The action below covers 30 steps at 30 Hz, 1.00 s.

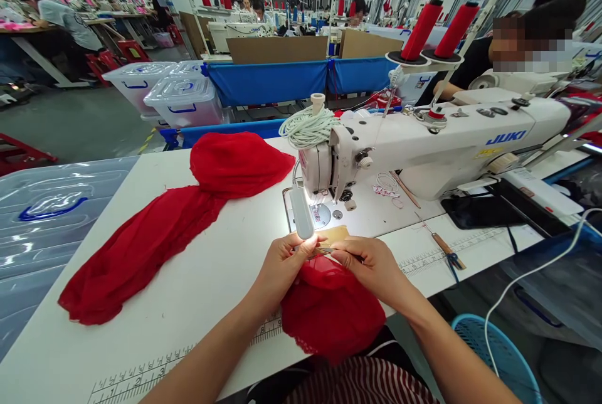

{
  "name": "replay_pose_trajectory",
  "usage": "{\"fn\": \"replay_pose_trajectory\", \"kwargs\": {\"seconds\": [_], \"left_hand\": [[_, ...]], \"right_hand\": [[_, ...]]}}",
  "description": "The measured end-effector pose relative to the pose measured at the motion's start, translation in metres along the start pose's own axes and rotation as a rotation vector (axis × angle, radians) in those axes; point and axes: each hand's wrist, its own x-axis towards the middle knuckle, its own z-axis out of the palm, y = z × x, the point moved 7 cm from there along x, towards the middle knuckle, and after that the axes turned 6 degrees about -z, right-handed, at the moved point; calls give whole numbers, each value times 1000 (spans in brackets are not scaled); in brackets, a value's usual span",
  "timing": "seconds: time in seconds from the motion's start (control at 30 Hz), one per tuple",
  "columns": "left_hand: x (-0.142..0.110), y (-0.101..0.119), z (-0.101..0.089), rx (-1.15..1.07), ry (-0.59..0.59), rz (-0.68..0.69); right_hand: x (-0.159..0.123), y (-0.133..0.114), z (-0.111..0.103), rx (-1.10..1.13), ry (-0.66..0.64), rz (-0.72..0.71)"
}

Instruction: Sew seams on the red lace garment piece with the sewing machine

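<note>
In the head view my left hand point(285, 260) is closed in a pinch on the upper edge of a gathered red fabric piece point(333, 310). This sheer piece hangs over the table's front edge towards my lap. My right hand point(374, 263) is closed on a slim metal tool point(325, 251), whose tip points at the pinched edge by my left fingers. My fingers hide most of the tool, so its exact kind is unclear. Just beyond both hands stands a white sewing machine point(399, 147), its small lamp point(301, 212) lit above my left fingertips.
Another long red fabric piece point(155, 247) lies on the white table point(226, 278) to the left. An awl-like tool with a wooden handle point(446, 248) and a black phone point(484, 211) rest at the right. A blue basket point(498, 354) stands below. A co-worker point(470, 71) sits behind the machine.
</note>
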Motion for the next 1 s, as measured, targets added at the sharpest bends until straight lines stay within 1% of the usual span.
{"fn": "replay_pose_trajectory", "kwargs": {"seconds": [0.13, 0.2, 0.3, 0.43, 0.53, 0.6, 0.67, 0.7, 0.77, 0.83, 0.9, 0.93, 0.97, 1.0], "left_hand": [[1, -4, -2, 23, 9, -27], [2, -3, -4, 9, 4, -34], [3, 2, -7, 19, -55, -48], [3, 4, -7, 207, -211, -101], [4, 9, -7, 341, -264, -51], [2, 15, -9, 460, -246, 9], [-6, 23, -14, 650, -196, 71], [-12, 27, -18, 775, -160, 89], [-25, 32, -29, 1023, -80, 62], [-40, 36, -44, 1201, 7, 11], [-54, 41, -62, 1283, 133, -20], [-61, 42, -71, 1277, 174, -36], [-68, 41, -79, 1235, 193, -56], [-75, 39, -84, 1159, 156, -61]], "right_hand": [[-5, 11, 4, 109, 14, 124], [-7, 15, 6, 136, 21, 159], [-8, 13, 1, 173, 100, 129], [-8, 7, -9, 229, 210, 60], [-10, 7, -10, 269, 237, 29], [-11, 9, -11, 237, 218, 4], [-12, 16, -18, 73, 207, -2], [-12, 21, -25, -76, 213, 14], [-14, 36, -42, -464, 219, 114], [-15, 50, -57, -741, 193, 185], [-14, 61, -66, -879, 190, 206], [-13, 64, -70, -920, 214, 204], [-11, 65, -72, -945, 256, 189], [-10, 63, -72, -949, 306, 152]]}}
